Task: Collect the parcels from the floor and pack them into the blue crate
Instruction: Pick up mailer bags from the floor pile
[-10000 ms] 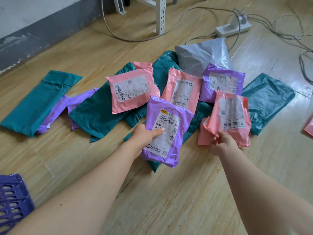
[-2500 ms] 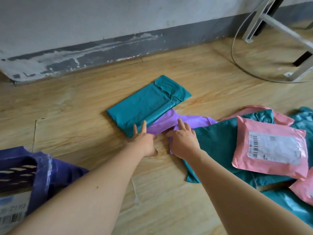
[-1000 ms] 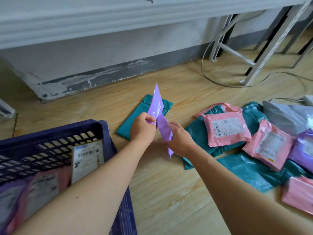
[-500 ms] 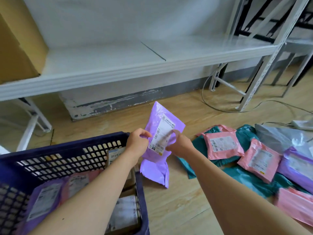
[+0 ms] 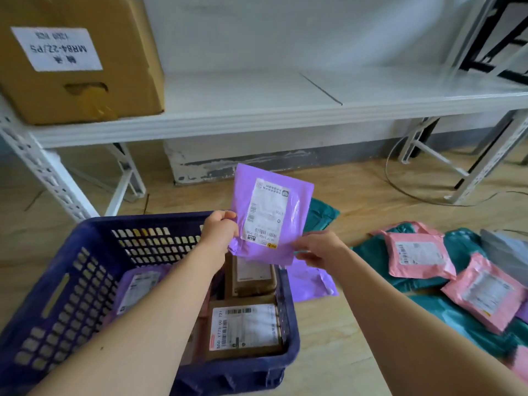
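Note:
A purple parcel (image 5: pixel 271 218) with a white label hangs upright above the far right corner of the blue crate (image 5: pixel 85 270). My left hand (image 5: pixel 220 228) pinches its left edge and my right hand (image 5: pixel 318 247) pinches its lower right corner. Its loose purple tail (image 5: pixel 310 281) droops outside the crate's right wall. Inside the crate lie brown labelled parcels (image 5: pixel 244 330) and a purple one (image 5: pixel 137 287). More parcels lie on the floor at the right: pink ones (image 5: pixel 417 254), (image 5: pixel 485 292) on teal ones (image 5: pixel 371 252).
A white metal shelf (image 5: pixel 257 110) runs across the back with a cardboard box (image 5: pixel 77 55) on its left end. Shelf legs (image 5: pixel 57 178) stand behind the crate. A cable (image 5: pixel 400 187) loops on the wooden floor at the right. A teal parcel (image 5: pixel 321 214) lies behind the held one.
Both hands lifted the purple parcel off the floor, turned its label toward me and carried it left, over the crate's corner. The view tilted up to show the shelf and box.

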Available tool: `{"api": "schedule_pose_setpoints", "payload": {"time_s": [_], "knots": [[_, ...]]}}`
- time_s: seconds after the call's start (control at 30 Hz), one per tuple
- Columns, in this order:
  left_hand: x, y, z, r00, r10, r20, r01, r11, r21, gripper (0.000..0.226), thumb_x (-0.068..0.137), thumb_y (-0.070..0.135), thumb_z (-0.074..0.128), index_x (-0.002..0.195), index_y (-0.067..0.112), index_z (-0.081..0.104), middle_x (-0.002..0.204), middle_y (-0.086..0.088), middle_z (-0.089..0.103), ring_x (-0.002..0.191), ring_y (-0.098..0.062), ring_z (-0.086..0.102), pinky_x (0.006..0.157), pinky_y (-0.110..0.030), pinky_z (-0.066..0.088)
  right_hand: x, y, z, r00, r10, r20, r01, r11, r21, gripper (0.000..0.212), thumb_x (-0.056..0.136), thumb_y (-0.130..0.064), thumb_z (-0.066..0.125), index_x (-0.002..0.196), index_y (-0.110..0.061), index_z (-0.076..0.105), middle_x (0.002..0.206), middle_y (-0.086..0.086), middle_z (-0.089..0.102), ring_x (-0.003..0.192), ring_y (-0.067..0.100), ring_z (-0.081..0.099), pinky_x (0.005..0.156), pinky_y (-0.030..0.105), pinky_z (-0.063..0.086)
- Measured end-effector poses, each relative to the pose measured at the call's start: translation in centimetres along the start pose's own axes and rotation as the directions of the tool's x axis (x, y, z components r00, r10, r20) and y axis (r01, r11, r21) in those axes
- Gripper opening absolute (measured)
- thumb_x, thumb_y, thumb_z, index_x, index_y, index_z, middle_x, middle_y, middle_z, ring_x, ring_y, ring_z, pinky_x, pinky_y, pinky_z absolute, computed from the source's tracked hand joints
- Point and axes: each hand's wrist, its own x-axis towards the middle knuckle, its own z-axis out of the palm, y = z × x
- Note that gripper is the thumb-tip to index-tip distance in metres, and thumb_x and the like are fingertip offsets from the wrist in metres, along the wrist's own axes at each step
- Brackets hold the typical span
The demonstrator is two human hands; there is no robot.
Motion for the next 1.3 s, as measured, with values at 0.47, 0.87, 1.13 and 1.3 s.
{"api": "schedule_pose_setpoints", "payload": {"time_s": [0.47, 0.87, 1.13, 1.3], "knots": [[-1.3, 0.4, -5.8, 0.652, 0.584, 0.484, -0.542, -0.087, 0.836, 0.073, 0.08, 0.014, 0.067, 0.143, 0.026, 0.034, 0.152, 0.0, 0.028, 0.145, -0.019, 0.014, 0.115, -0.047, -0.008, -2.4, -4.2, 6.5, 0.776, -0.63, 0.014, 0.558, 0.678, -0.479, 0.022, 0.081, -0.007, 0.061, 0.095, -0.016, 0.076, 0.093, 0.005, 0.074, 0.092, 0.022, 0.065, 0.071, 0.025, 0.044], [2.1, -0.8, -6.9, 0.854, 0.5, -0.147, -0.382, 0.792, 0.477, 0.023, 0.097, 0.024, 0.044, 0.08, 0.008, 0.04, 0.068, 0.001, 0.043, 0.07, -0.024, 0.041, 0.061, -0.032, 0.029, 2.3, -2.0, 4.8, 0.813, -0.473, -0.339, 0.351, 0.863, -0.362, 0.045, 0.078, -0.002, 0.043, 0.111, -0.024, 0.064, 0.116, 0.006, 0.062, 0.094, 0.028, 0.061, 0.072, 0.029, 0.041], [7.5, -3.8, -1.9, 0.951, 0.18, -0.252, -0.187, 0.982, -0.005, 0.014, 0.095, 0.018, 0.047, 0.093, 0.007, 0.056, 0.085, -0.008, 0.056, 0.08, -0.019, 0.049, 0.069, -0.03, 0.038, 8.7, 6.3, 3.2, 0.94, -0.257, -0.223, 0.097, 0.831, -0.548, 0.036, 0.082, -0.003, 0.05, 0.11, -0.018, 0.067, 0.122, 0.006, 0.063, 0.107, 0.027, 0.059, 0.081, 0.028, 0.044], [8.5, -5.8, 2.9, 0.974, 0.103, -0.199, -0.11, 0.994, -0.021, 0.015, 0.093, 0.014, 0.048, 0.078, 0.013, 0.049, 0.081, -0.006, 0.053, 0.076, -0.02, 0.046, 0.067, -0.029, 0.036, 13.0, 10.3, 3.6, 0.965, -0.012, -0.263, -0.111, 0.887, -0.448, 0.037, 0.087, -0.005, 0.048, 0.121, -0.014, 0.062, 0.125, 0.008, 0.061, 0.111, 0.026, 0.059, 0.081, 0.025, 0.043]]}}
